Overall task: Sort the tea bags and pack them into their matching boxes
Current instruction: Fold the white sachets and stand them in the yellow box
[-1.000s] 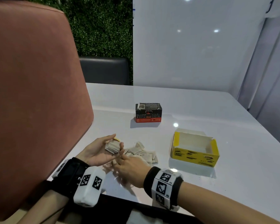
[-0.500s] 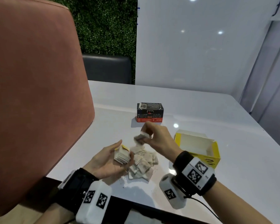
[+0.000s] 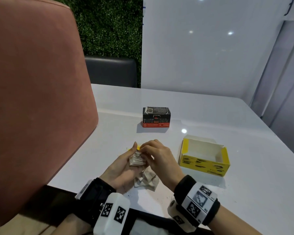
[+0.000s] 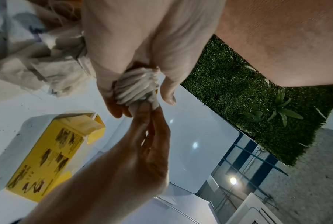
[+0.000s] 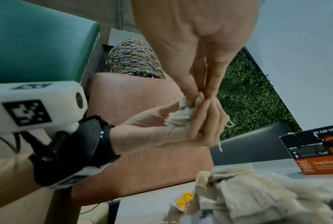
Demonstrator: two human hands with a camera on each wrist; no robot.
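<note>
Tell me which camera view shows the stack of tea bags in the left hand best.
Left wrist view: the stack of tea bags shows edge-on in the left hand, each bag distinct. The head view shows only part of it between both hands; the right wrist view shows a few frayed edges behind fingers.

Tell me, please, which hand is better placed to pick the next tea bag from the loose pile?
Right. The left hand grips the stack of tea bags; the right hand only pinches its top and hangs over the loose pile.
</note>
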